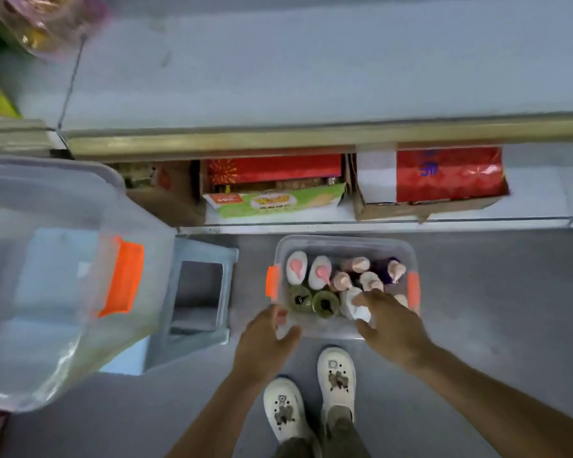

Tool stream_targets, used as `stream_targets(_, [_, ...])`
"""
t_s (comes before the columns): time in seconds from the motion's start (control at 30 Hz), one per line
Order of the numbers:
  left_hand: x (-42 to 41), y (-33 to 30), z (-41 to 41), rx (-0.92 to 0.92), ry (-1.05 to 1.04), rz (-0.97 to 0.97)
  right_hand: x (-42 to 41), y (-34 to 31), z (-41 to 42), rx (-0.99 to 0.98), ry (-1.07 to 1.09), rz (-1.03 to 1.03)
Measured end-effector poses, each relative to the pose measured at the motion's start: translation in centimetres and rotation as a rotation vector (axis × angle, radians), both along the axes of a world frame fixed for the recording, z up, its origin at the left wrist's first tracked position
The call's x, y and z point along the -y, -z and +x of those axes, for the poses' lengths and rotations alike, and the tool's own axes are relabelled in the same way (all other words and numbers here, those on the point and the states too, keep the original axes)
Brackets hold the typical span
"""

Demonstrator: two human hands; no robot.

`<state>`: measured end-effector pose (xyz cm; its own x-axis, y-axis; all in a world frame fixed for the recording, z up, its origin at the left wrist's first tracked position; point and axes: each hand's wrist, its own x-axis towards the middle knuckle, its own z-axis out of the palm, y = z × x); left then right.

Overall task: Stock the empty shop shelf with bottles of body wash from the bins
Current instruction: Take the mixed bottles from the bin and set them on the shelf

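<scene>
A clear bin [344,241] with orange latches stands on the floor in front of my feet. Several body wash bottles stand upright in it: white ones with pink caps [296,267], two green ones [325,304], pinkish and purple ones. My right hand [391,322] reaches into the bin's near right part. Its thumb and forefinger are spread on either side of a white bottle [351,297] and touch it. My left hand [265,335] hovers with spread fingers at the bin's near left corner, holding nothing. The bare grey shelf [295,77] runs across the top.
A large clear bin [47,259] with an orange latch looms at left, beside a grey plastic stool [199,292]. Under the shelf's brass-coloured edge [311,137], cardboard boxes with red packs [444,175] fill the bottom shelf. Packaged goods [40,21] hang at top left.
</scene>
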<state>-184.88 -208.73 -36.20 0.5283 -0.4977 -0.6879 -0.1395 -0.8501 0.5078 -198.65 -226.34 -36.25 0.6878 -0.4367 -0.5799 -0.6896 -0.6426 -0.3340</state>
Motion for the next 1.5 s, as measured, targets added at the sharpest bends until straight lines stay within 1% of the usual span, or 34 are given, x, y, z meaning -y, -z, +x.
stream_targets(0.1, [1.7,6.4,0.2,-0.04,-0.043,0.037,1.2,6.6,1.1,-0.027,-0.063,-0.019])
stream_targets(0.23, [4.7,15.2,1.1,-0.029,-0.119,0.062,3.5,15.5,3.6,-0.007,-0.144,-0.045])
stream_targets(0.33, [6.6,19.7,2.1,0.041,-0.153,0.061,5.2,19.7,5.9,-0.006,-0.195,-0.07])
stream_targets(0.43, [8.6,24.2,3.3,0.121,-0.124,0.077,6.8,24.7,8.2,-0.058,-0.405,-0.114])
stream_targets(0.53, [10.1,27.5,4.0,0.21,0.022,0.097,7.9,28.0,10.1,-0.097,-0.644,-0.129])
stream_targets(0.6, [10.7,28.8,4.1,0.245,0.074,0.117,8.4,29.3,10.8,-0.099,-0.733,-0.139])
stream_targets(0.63, [10.9,29.4,4.0,0.265,0.087,0.115,8.5,29.9,11.1,-0.102,-0.742,-0.123])
stream_targets(0.7, [11.0,30.3,3.7,0.311,0.075,0.088,8.1,31.3,11.6,-0.028,-0.698,-0.019])
stream_targets(0.73, [11.1,30.6,3.7,0.336,0.059,0.072,7.9,32.1,11.8,-0.003,-0.724,-0.009])
stream_targets(0.8, [11.2,31.2,3.9,0.381,0.046,0.055,7.9,32.7,12.0,0.006,-0.751,0.009])
stream_targets(0.87, [11.4,31.3,4.2,0.407,0.071,0.069,8.3,32.7,12.2,-0.031,-0.759,0.081])
stream_targets(0.93, [11.5,31.3,4.4,0.428,0.107,0.088,8.9,32.4,12.1,-0.049,-0.772,0.111])
stream_targets(1.03, [11.5,30.9,4.7,0.469,0.161,0.132,9.2,31.6,11.2,0.053,-0.765,0.147])
stream_targets(1.1, [11.3,30.4,4.9,0.484,0.204,0.175,9.4,31.1,10.7,0.141,-0.827,0.084])
stream_targets(1.17, [11.0,30.1,5.1,0.518,0.252,0.177,9.4,30.8,10.4,0.19,-0.871,0.029])
stream_targets(1.27, [10.8,29.8,5.2,0.571,0.318,0.14,9.6,31.0,10.4,0.166,-0.922,-0.003])
stream_targets(1.33, [10.6,29.4,5.2,0.55,0.319,0.135,9.4,30.2,10.5,0.193,-0.896,0.008])
stream_targets(1.37, [10.4,29.0,5.2,0.535,0.318,0.131,9.2,29.7,10.5,0.211,-0.903,-0.018])
stream_targets(1.43, [9.8,28.1,5.3,0.51,0.312,0.111,9.0,28.1,10.4,0.306,-0.903,-0.033])
stream_targets(1.5, [9.4,26.4,5.6,0.49,0.298,0.111,8.9,25.9,10.0,0.363,-0.88,-0.002])
